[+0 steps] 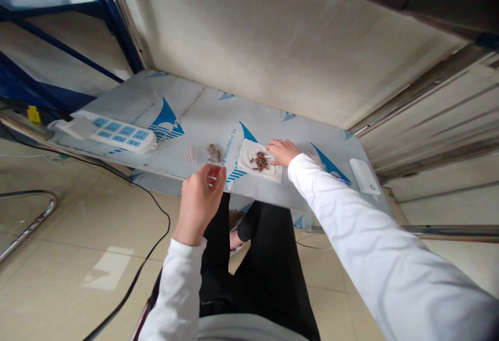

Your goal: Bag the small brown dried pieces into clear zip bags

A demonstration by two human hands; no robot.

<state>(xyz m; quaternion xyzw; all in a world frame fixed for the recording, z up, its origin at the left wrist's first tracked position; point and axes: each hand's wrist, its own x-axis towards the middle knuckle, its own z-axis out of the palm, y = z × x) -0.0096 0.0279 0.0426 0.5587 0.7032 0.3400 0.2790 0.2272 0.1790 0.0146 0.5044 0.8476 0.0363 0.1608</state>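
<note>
A heap of small brown stick-like pieces point(260, 161) lies on a square white sheet point(249, 148), which may be folded tissue. My right hand point(283, 152) reaches over the right side of that sheet, fingers bent together beside the heap; something clear shows at the fingertips, too small to name. To the left of the sheet is a small clear zip bag point(200, 155) with several brownish pieces at its right end. In front of the bag, above the near table edge, my left hand point(201, 198) is closed with thumb and fingertips pinched; what they hold, if anything, is hidden.
The metal table point(202, 102) carries printed protective film. A white power strip point(122, 132) with a plug lies at the left; a white flat device point(364, 176) is at the right end. A black cable point(156, 247) runs down to the floor. A pale panel point(273, 44) stands behind.
</note>
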